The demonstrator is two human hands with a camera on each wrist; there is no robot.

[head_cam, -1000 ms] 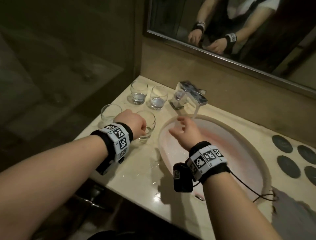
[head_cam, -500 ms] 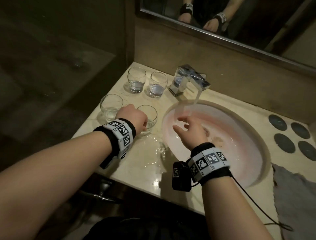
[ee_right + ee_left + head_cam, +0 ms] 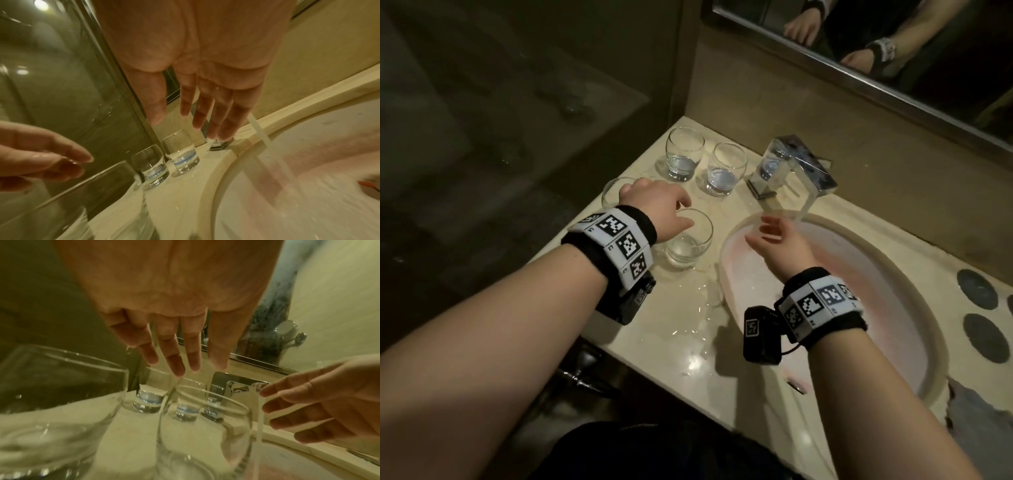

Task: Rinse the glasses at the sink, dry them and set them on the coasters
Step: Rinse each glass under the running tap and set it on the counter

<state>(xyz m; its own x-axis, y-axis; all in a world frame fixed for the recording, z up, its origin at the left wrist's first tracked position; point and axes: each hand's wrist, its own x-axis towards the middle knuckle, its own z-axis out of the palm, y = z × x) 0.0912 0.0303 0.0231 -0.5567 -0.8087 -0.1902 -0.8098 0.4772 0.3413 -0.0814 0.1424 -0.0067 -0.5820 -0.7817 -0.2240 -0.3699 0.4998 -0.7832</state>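
Four clear glasses stand on the beige counter left of the sink (image 3: 726, 260). My left hand (image 3: 654, 205) hovers with straight fingers (image 3: 176, 366) just above the rim of the nearest glass (image 3: 688, 240), holding nothing. A second glass (image 3: 611, 192) stands partly hidden behind that hand. Two more glasses (image 3: 685, 157) (image 3: 726, 168) stand further back, each with a little water. My right hand (image 3: 774, 240) is open and empty over the basin's left side, near the water stream (image 3: 261, 133). Dark round coasters (image 3: 976, 287) lie on the counter to the right.
The chrome faucet (image 3: 798, 168) is running into the basin. A grey cloth (image 3: 979, 411) lies at the counter's near right. Water is spilled on the counter (image 3: 698, 308) between the nearest glass and the sink. A mirror hangs above the back wall.
My left hand has let go of the nearest glass and lifted, its fingers now straight above the rim. The right hand stays open over the basin.
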